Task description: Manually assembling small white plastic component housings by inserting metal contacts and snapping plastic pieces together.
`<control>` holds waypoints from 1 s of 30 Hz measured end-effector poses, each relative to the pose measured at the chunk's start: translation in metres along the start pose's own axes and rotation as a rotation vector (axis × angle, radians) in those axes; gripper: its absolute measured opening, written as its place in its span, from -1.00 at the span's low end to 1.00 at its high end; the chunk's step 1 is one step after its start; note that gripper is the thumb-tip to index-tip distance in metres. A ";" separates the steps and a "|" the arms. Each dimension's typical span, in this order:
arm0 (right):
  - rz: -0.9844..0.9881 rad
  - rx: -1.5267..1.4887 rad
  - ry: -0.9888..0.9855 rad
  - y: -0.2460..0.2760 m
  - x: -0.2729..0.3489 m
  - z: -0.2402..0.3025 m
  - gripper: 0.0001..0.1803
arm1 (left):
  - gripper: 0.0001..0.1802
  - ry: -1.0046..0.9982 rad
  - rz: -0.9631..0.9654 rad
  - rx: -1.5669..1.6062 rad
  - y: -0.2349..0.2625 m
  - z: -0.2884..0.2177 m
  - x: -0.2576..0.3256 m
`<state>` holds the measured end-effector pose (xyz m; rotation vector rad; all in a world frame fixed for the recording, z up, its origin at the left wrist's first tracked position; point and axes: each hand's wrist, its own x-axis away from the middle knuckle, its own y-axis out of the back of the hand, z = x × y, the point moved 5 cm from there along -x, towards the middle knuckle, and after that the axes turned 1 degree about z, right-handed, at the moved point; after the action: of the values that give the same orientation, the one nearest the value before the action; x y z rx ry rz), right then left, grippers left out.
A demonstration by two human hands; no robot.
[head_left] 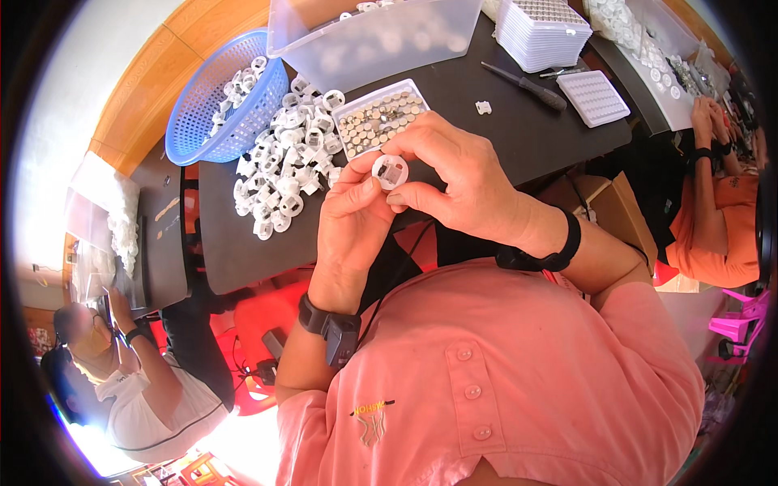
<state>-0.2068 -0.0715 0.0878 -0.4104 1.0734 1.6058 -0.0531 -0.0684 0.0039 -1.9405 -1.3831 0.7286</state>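
A small round white plastic housing (391, 172) with a recessed, metallic-looking middle is held up in front of my chest, near the table's front edge. The thumb and fingers of my left hand (350, 217) grip it from the left and below. From the right, my right hand (474, 176) curls around the same piece, thumb low and index finger above. Just beyond my fingers lies a shallow white tray (373, 95) of silver button cells, partly hidden by my right hand. Left of it, many similar white housings form a loose pile (284, 158) on the dark table.
A blue mesh basket (219, 146) and a translucent bin (373, 61) stand behind. On the right are a screwdriver (539, 91), stacked white trays (539, 40), a single tray (594, 99) and a small white piece (484, 107). Co-workers sit on both sides.
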 end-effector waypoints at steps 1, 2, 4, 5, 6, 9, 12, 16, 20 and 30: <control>0.001 0.001 -0.002 0.001 -0.001 -0.001 -0.65 | -0.38 0.002 -0.005 -0.024 0.000 0.000 0.000; 0.022 -0.011 0.014 0.001 -0.002 0.000 -0.66 | -0.38 0.003 -0.011 -0.047 -0.001 0.000 0.000; 0.045 -0.021 0.027 0.000 -0.002 -0.002 -0.67 | -0.53 0.041 0.002 0.035 -0.012 -0.002 -0.001; 0.063 -0.027 0.026 0.000 -0.003 -0.004 -0.68 | -0.68 0.076 0.015 0.115 -0.015 -0.001 -0.001; 0.084 -0.036 0.028 -0.002 -0.003 -0.005 -0.68 | -0.68 0.074 0.013 0.118 -0.014 0.000 0.000; 0.127 -0.035 0.025 -0.003 0.000 -0.003 -0.68 | -0.69 0.059 0.019 0.100 -0.005 0.003 0.003; 0.134 0.012 0.031 -0.005 0.004 0.000 -0.67 | -0.70 0.031 0.054 0.063 0.000 0.003 0.005; 0.166 -0.047 0.005 -0.004 0.005 -0.003 -0.67 | -0.74 0.047 0.090 0.111 -0.011 -0.001 0.007; 0.204 -0.187 -0.044 -0.004 0.003 -0.005 -0.69 | -0.77 0.038 0.112 0.090 -0.008 -0.002 0.006; 0.328 -0.111 -0.314 0.019 -0.030 -0.037 -0.86 | -0.79 0.018 0.057 0.120 0.003 -0.006 0.008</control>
<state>-0.2242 -0.1181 0.0985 -0.0485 0.8432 1.9498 -0.0445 -0.0622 0.0052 -1.8946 -1.2493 0.8008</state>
